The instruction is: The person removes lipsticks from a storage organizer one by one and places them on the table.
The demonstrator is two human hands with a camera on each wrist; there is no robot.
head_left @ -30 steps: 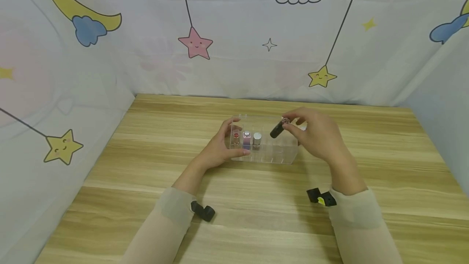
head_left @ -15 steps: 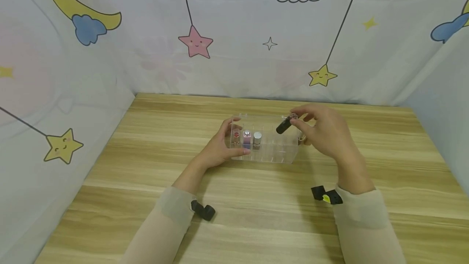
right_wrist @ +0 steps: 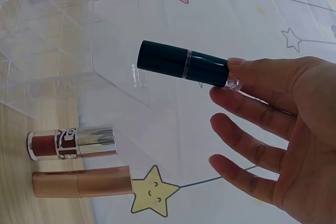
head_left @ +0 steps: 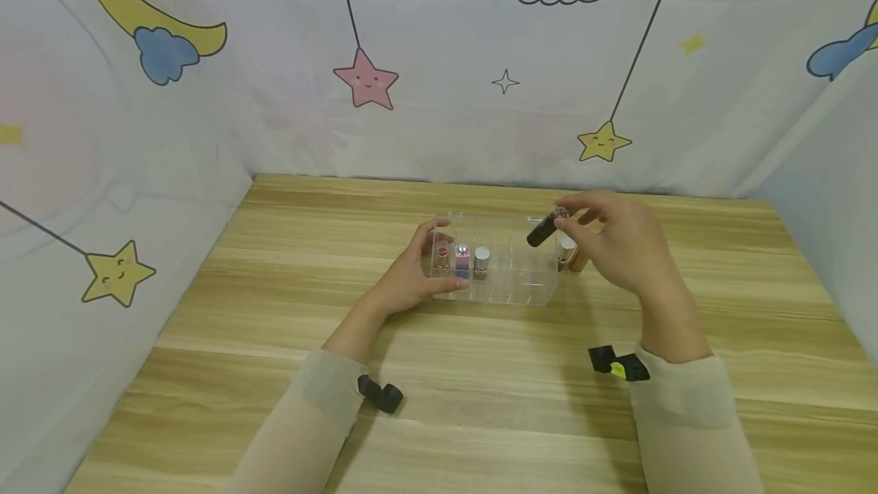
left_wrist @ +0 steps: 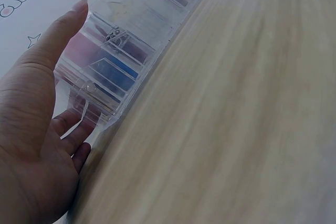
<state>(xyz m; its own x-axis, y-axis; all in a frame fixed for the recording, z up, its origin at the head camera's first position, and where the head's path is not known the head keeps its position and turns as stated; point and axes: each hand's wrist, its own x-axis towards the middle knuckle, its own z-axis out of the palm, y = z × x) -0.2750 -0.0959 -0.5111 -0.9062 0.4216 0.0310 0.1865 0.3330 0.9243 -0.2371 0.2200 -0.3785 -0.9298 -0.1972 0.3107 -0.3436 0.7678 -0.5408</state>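
My left hand [head_left: 406,278] grips the left end of a clear divided lipstick organizer [head_left: 521,292], thumb in front and fingers behind. Three tubes stand in its left compartments: a red-topped lipstick [head_left: 442,255], a pink and blue tube [head_left: 463,259] and a silver-capped tube [head_left: 482,259]. Above the organizer's right end, my right hand [head_left: 620,246] pinches a dark lipstick tube [right_wrist: 184,64] by its clear, sparkly end between thumb and forefinger. The tube tilts, its dark end pointing down and left in the head view. My other right fingers are spread apart in the right wrist view.
Just right of the organizer, a silver-capped lip gloss [right_wrist: 71,142] and a rose-gold tube [right_wrist: 81,182] stand side by side on the wood-grain table [head_left: 473,395]. A white curtain [head_left: 439,136] printed with stars hangs behind the table.
My right hand has moved right and slightly back with the dark lipstick tube, uncovering the tubes beside the organizer. My left hand and the organizer have stayed in place.
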